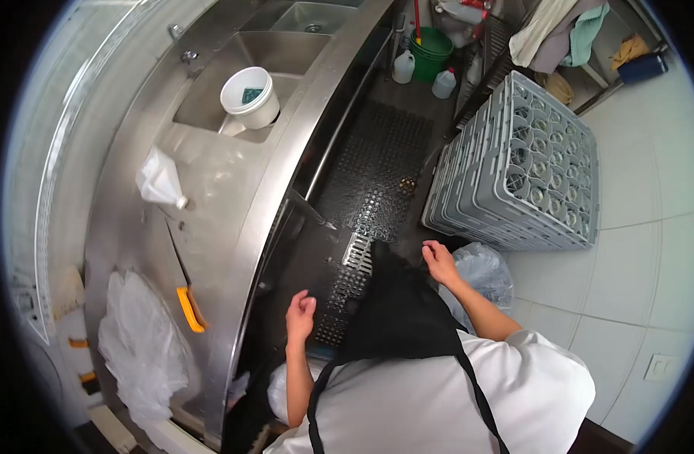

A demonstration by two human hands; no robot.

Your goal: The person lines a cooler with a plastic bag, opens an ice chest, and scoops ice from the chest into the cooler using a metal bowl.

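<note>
My left hand (301, 314) hangs over the dark floor beside the steel counter (218, 181), its fingers loosely curled and apart with nothing in them. To the right, my right hand (437, 261) is in the air near the grey glass racks (475, 174) and above a clear plastic bag (487, 280); its fingers are slightly bent and it holds nothing. On the counter lie a knife with a yellow handle (189, 309), a white plastic jug (159, 179) on its side and a crumpled clear bag (139, 340). A white bucket (254, 98) with something green inside stands in the sink.
A perforated black mat (377, 159) and a metal drain grate (358, 253) are on the floor. At the back stand a green bucket (431, 57) and plastic jugs (444, 84). Cloths (547, 34) hang at the upper right, near the tiled wall (627, 280).
</note>
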